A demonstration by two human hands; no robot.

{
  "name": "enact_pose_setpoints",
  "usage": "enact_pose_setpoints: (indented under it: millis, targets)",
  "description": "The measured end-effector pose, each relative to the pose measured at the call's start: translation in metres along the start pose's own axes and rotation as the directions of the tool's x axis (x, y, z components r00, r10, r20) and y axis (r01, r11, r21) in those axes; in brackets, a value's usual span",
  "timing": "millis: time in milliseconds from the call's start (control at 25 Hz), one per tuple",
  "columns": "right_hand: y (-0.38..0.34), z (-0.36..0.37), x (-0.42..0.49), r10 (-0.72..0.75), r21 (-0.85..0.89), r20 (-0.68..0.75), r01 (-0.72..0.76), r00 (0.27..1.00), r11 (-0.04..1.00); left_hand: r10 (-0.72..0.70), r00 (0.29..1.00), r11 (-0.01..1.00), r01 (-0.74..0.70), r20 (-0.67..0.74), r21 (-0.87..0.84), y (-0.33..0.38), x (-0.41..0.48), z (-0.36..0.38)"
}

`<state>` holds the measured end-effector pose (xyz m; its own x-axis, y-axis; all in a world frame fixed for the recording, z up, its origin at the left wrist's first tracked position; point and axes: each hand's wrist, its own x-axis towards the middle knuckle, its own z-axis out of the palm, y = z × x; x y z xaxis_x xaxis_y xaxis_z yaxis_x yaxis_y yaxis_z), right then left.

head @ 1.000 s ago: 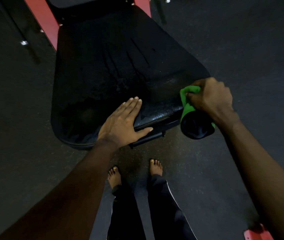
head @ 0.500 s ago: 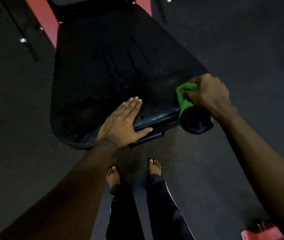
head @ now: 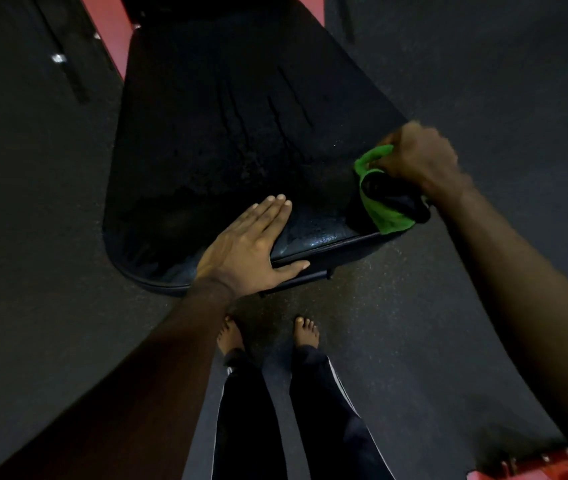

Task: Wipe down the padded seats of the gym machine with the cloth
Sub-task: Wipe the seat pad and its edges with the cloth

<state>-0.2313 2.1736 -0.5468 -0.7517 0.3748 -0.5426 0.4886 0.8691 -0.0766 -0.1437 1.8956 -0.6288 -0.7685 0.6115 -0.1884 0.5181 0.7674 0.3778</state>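
Open run of seat pad [head: 213, 140] between left hand [head: 251, 244] and right hand [head: 417, 157]. Ahead of left hand, bare pad up to red frame bars [head: 107, 39]. Cloth [head: 384, 211] bunched under right hand blocks pad's near corner. Outboard of right hand: open floor [head: 518, 98]. Bare feet [head: 305, 332] below left hand.

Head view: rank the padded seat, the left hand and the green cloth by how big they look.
1. padded seat, by far largest.
2. left hand, flat on the seat.
3. green cloth, bunched and partly hidden by the right hand, so its full size is unsure.
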Motion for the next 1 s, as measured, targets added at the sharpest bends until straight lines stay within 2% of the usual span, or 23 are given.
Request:
enact_pose_setpoints:
  millis: [80, 160, 240, 280, 440, 560, 600, 720, 840, 1000]
  targets:
    - [-0.005, 0.005, 0.008, 0.040, 0.027, -0.032, -0.040, 0.999, 0.999, 0.002, 1.000, 1.000, -0.002, -0.007, 0.002, -0.002, 0.000, 0.002]
    - [-0.033, 0.025, -0.001, -0.084, -0.028, -0.013, 0.083, 0.996, 0.996, 0.006, 1.000, 1.000, -0.006, -0.006, -0.011, -0.002, -0.001, 0.001]
    - [-0.058, 0.038, -0.011, -0.259, -0.085, 0.040, 0.261, 0.965, 0.961, 0.015, 1.000, 0.999, -0.015, -0.017, -0.034, -0.001, 0.001, 0.000]
    - [-0.063, 0.038, -0.013, -0.301, -0.109, 0.069, 0.307, 0.951, 0.945, 0.019, 1.000, 0.999, -0.020, -0.009, -0.042, -0.001, 0.002, -0.001]
    - [-0.042, 0.009, 0.014, -0.190, -0.128, 0.094, 0.201, 0.977, 0.971, 0.011, 0.999, 0.998, -0.009, 0.031, -0.061, 0.000, 0.002, -0.003]
    - [-0.037, 0.005, 0.006, -0.172, -0.163, 0.257, 0.218, 0.951, 0.962, 0.007, 1.000, 0.998, -0.006, 0.014, -0.068, -0.001, 0.002, -0.002]
    - [-0.041, 0.010, -0.006, -0.161, -0.191, 0.261, 0.214, 0.952, 0.958, 0.011, 1.000, 0.998, -0.011, -0.001, -0.069, -0.001, 0.002, -0.002]
    - [-0.050, 0.032, -0.046, -0.190, -0.177, 0.127, 0.211, 0.974, 0.961, 0.010, 0.999, 0.997, -0.012, -0.033, -0.080, -0.001, 0.002, 0.000]
    - [-0.052, 0.060, -0.063, -0.279, -0.185, -0.001, 0.274, 0.960, 0.944, 0.017, 0.997, 0.995, -0.025, -0.078, -0.095, -0.001, 0.002, 0.002]
    - [-0.042, 0.062, -0.043, -0.359, -0.198, -0.054, 0.342, 0.932, 0.919, 0.018, 0.998, 0.997, -0.022, -0.061, -0.067, 0.001, 0.003, 0.000]
